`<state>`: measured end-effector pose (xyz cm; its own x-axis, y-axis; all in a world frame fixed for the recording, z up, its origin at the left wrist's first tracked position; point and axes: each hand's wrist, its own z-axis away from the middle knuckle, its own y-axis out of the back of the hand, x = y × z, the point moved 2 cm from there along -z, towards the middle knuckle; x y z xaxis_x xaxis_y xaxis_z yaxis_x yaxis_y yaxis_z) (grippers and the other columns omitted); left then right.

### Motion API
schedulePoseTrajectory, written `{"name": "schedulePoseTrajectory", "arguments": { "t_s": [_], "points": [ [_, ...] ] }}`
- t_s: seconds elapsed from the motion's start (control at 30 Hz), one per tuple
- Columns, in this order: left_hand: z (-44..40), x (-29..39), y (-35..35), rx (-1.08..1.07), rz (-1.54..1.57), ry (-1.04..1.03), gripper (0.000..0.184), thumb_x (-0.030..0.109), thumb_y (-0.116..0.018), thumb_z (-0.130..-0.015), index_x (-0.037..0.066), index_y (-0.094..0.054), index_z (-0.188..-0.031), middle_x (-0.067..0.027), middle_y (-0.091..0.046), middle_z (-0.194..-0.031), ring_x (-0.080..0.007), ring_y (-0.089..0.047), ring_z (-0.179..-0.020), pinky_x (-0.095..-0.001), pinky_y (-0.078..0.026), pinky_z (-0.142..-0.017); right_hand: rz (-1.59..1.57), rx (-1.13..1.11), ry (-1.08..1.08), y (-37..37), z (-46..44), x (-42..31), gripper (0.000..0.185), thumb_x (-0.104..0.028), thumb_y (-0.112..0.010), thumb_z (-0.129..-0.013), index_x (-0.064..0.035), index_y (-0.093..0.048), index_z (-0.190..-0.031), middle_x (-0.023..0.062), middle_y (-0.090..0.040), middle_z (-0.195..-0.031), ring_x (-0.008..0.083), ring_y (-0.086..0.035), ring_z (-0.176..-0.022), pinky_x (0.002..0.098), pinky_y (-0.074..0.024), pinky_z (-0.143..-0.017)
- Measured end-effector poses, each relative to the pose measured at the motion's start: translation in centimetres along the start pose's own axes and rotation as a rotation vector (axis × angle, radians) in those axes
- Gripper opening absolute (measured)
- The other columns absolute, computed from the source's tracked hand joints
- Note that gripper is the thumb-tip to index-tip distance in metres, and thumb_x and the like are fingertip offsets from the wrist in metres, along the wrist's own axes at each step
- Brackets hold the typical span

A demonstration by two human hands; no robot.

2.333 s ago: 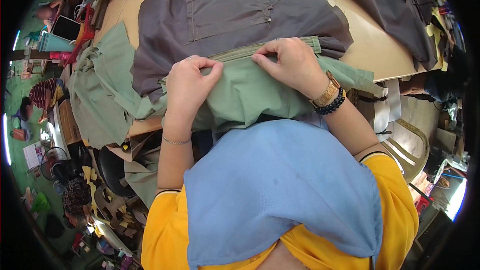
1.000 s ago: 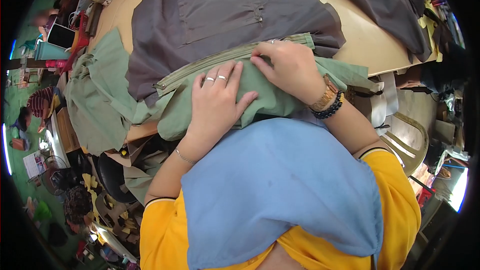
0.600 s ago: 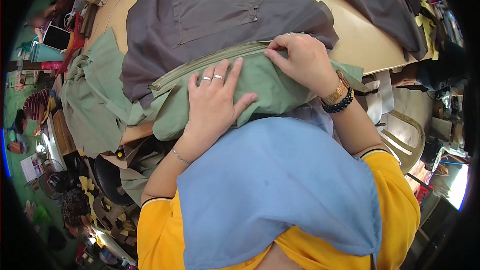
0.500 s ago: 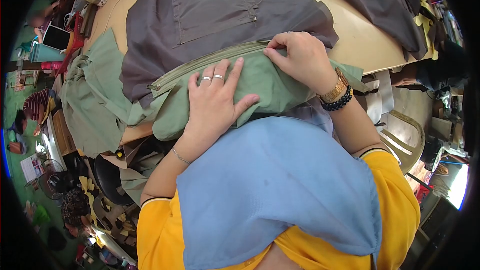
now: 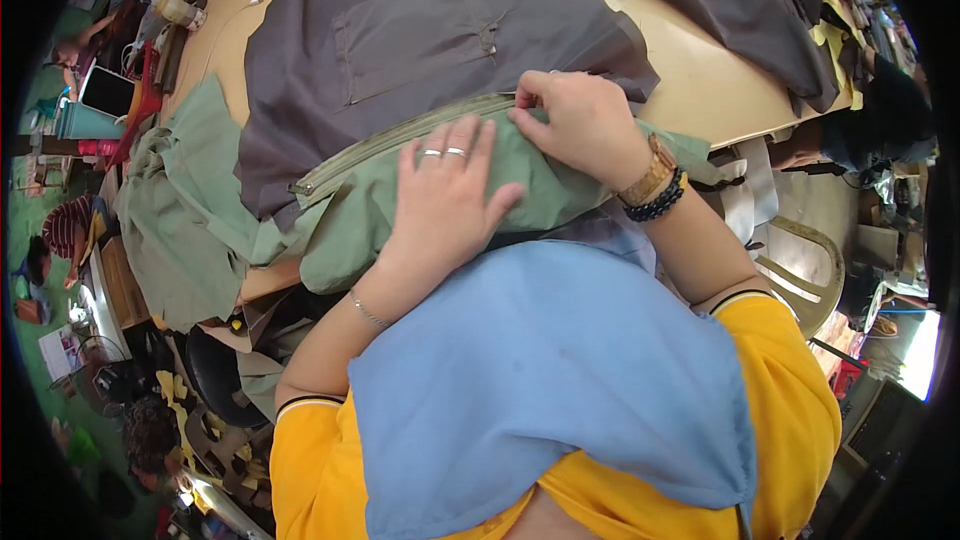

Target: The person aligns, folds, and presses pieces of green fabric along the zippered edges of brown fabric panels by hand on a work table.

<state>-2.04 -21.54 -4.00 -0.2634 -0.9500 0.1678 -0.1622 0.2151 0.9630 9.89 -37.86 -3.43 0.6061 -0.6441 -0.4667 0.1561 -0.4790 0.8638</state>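
Observation:
Across the table's near edge lies green fabric, with a long zipper along its upper edge. Its metal pull shows at the left end. My left hand rests on the fabric just below the zipper, fingers spread and thumb out to the right. Farther right, my right hand pinches the green edge by the zipper between thumb and forefinger. Beyond the zipper spreads a dark brown lining, which bears a sewn rectangular patch with loose threads at its right end.
More dark fabric hangs over the table at the right. A metal chair stands below it. At the left are a jar, a cable, a red basket and a dark-screened device. Other people are at the far left.
My left hand has gone from pinching the green edge to lying spread on the fabric. My right hand still pinches near the zipper. The whole view has shifted slightly.

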Motion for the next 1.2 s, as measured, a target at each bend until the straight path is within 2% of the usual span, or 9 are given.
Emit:
{"name": "schedulePoseTrajectory", "arguments": {
  "t_s": [0.1,0.2,0.3,0.5,0.6,1.0,1.1,1.2],
  "points": [
    [-0.9,1.0,-0.9,-0.033,0.02,-0.024,0.07,0.055,-0.059,-0.096,0.002,-0.055,-0.143,-0.0122,-0.054,-0.137,-0.0281,-0.052,-0.126,-0.0486,-0.038,-0.104,0.098,0.051,0.045,0.3,0.7,-0.5,0.02,-0.028,-0.074,-0.088,-0.0088,-0.071,-0.088,0.0091,-0.07,-0.079,0.0309,-0.069,-0.074,0.0414,-0.053,-0.064],
    [-0.8,1.2,-0.6,-0.015,-0.017,-0.025,0.073,0.057,-0.059,-0.095,0.002,-0.055,-0.142,-0.011,-0.055,-0.137,-0.0275,-0.052,-0.126,-0.0496,-0.038,-0.104,0.071,0.022,-0.007,2.4,1.3,0.2,0.019,-0.029,-0.073,-0.088,-0.0107,-0.074,-0.088,0.0102,-0.072,-0.08,0.031,-0.071,-0.077,0.0418,-0.0554,-0.067],
    [-1.0,1.2,-0.4,-0.033,-0.011,-0.022,0.076,0.06,-0.06,-0.093,0.003,-0.055,-0.143,-0.01,-0.055,-0.136,-0.0268,-0.053,-0.125,-0.0505,-0.038,-0.103,-0.04,-0.002,0.013,3.7,1.9,1.9,0.02,-0.026,-0.074,-0.089,-0.0066,-0.073,-0.095,0.0133,-0.069,-0.078,0.0308,-0.066,-0.07,0.0406,-0.0508,-0.063],
    [-1.4,1.3,-0.6,-0.012,-0.01,-0.027,0.08,0.064,-0.06,-0.091,0.008,-0.054,-0.147,-0.0106,-0.055,-0.133,-0.0271,-0.053,-0.121,-0.0483,-0.038,-0.101,-0.094,0.021,-0.072,3.9,2.1,2.5,0.02,-0.024,-0.074,-0.089,-0.0048,-0.076,-0.095,0.014,-0.069,-0.077,0.0275,-0.062,-0.064,0.0389,-0.0486,-0.061],
    [-1.3,1.3,-0.9,-0.001,-0.034,-0.051,0.082,0.066,-0.059,-0.091,0.011,-0.052,-0.15,-0.0112,-0.055,-0.13,-0.0282,-0.052,-0.119,-0.0472,-0.038,-0.1,-0.044,-0.017,-0.152,3.7,2.0,2.5,0.023,-0.029,-0.072,-0.089,-0.0075,-0.077,-0.091,0.0135,-0.073,-0.083,0.0329,-0.071,-0.079,0.0431,-0.0552,-0.071],
    [-1.8,1.4,-1.1,-0.035,-0.073,-0.054,0.082,0.07,-0.057,-0.089,0.015,-0.053,-0.151,-0.0114,-0.054,-0.128,-0.0293,-0.05,-0.115,-0.0466,-0.039,-0.097,-0.047,0.015,-0.193,2.7,1.6,3.1,0.024,-0.031,-0.074,-0.087,-0.008,-0.078,-0.089,0.0143,-0.072,-0.077,0.033,-0.07,-0.074,0.043,-0.0552,-0.067],
    [-2.1,1.5,-1.1,-0.067,-0.07,-0.05,0.083,0.07,-0.058,-0.089,0.012,-0.053,-0.149,-0.0114,-0.054,-0.13,-0.029,-0.051,-0.117,-0.0469,-0.038,-0.097,-0.05,0.008,-0.198,2.7,1.6,3.0,0.024,-0.032,-0.074,-0.087,-0.0081,-0.078,-0.089,0.014,-0.071,-0.076,0.0329,-0.07,-0.073,0.0426,-0.0554,-0.066],
    [-2.3,1.9,-2.0,0.029,-0.088,-0.118,0.086,0.07,-0.058,-0.088,0.008,-0.054,-0.147,-0.0114,-0.054,-0.132,-0.0275,-0.051,-0.119,-0.0466,-0.039,-0.096,-0.039,0.034,-0.186,2.6,1.8,3.1,0.024,-0.031,-0.073,-0.087,-0.0081,-0.078,-0.089,0.0139,-0.071,-0.076,0.0328,-0.071,-0.073,0.0424,-0.0556,-0.066]
  ]
}}
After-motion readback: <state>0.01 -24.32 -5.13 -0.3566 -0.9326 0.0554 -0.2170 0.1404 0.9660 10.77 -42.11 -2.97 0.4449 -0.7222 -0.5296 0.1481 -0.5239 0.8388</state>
